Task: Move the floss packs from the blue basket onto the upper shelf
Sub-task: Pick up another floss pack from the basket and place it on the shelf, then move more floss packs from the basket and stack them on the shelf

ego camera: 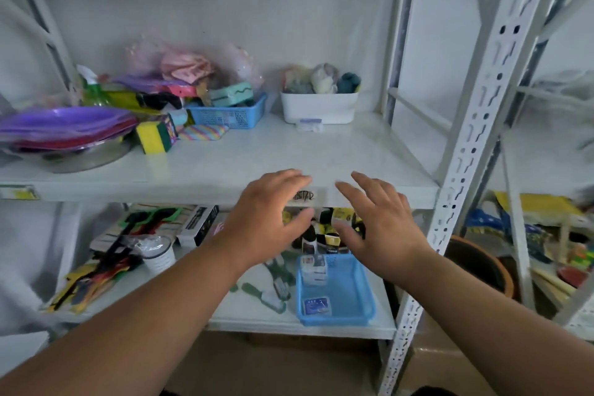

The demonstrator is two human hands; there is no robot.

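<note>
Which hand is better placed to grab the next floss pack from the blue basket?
Probably the right hand: it hovers open just above the blue basket, while the left hand sits further left.

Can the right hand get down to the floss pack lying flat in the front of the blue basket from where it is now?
Probably yes. The right hand is open and empty above the blue basket, whose top is uncovered; nothing lies over the floss pack at its front.

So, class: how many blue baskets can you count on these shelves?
2: one blue basket on the lower shelf below the hands; another blue basket on the upper shelf beside the white tub.
</note>
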